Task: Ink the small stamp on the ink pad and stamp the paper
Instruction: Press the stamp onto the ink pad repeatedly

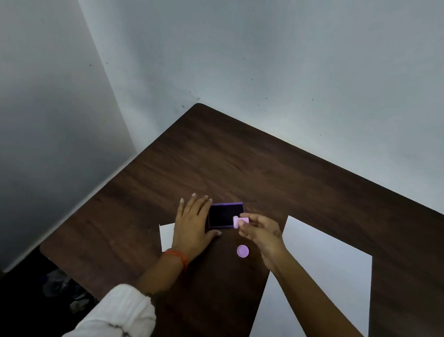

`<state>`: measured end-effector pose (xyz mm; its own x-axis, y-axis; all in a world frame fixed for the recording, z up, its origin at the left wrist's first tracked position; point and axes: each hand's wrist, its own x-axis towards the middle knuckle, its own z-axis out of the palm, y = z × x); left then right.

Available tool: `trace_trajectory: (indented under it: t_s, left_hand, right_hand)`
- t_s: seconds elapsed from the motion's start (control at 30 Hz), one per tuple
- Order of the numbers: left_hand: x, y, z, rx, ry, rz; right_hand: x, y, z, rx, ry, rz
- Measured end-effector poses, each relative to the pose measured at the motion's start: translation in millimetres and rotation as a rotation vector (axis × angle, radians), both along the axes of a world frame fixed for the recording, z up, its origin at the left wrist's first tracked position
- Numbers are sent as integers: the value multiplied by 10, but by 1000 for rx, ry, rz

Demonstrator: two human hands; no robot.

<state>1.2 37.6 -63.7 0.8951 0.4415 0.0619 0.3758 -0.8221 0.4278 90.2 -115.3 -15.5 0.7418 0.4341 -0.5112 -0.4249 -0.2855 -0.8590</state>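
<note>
An open ink pad (222,215) with a purple rim and dark pad lies on the brown table. My left hand (191,226) rests flat against its left side, fingers spread, steadying it. My right hand (262,235) pinches a small pink stamp (239,221) in its fingertips, tilted, at the pad's right edge. Whether the stamp's face touches the pad I cannot tell. A round pink cap (243,251) lies on the table just below the stamp. A large white paper (321,279) lies to the right, partly under my right forearm.
A smaller white sheet (166,236) shows under my left hand. The dark wooden table (269,172) stands in a corner, with grey walls close behind and to the left. The table's left edge drops to a dark floor.
</note>
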Motion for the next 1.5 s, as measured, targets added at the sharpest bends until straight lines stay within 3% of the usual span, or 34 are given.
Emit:
trace_trajectory:
  t_s: [0.07, 0.17, 0.23, 0.33, 0.43, 0.6, 0.87, 1.07, 1.27, 1.5]
  left_hand:
    - [69, 59, -39, 1, 31, -36]
    - [133, 105, -85, -40, 54, -72]
    - [134, 122, -114, -72, 50, -77]
    - [119, 149, -153, -90, 19, -82]
    - [114, 165, -163, -86, -1, -85]
    - [112, 177, -195, -77, -30, -73]
    - [101, 178, -245, -103, -49, -66]
    - [99, 179, -224, -95, -36, -71]
    - [105, 171, -224, -106, -21, -68]
    - [104, 173, -171, -129, -8, -67]
  right_hand:
    - [5, 184, -4, -156, -281, 74]
    - [23, 424, -9, -218, -670, 230]
    - [45, 506, -71, -290, -843, 454]
    - [48, 527, -200, -448, -1037, 793]
    - [48, 516, -222, -499, -1109, 874]
    - [40, 558, -226, -549, -1108, 893]
    - [-105, 593, -299, -541, -1054, 613]
    - [117, 542, -278, -522, -1122, 908]
    - [-140, 608, -285, -555, -1078, 621]
    - [196, 628, -11, -414, -842, 603]
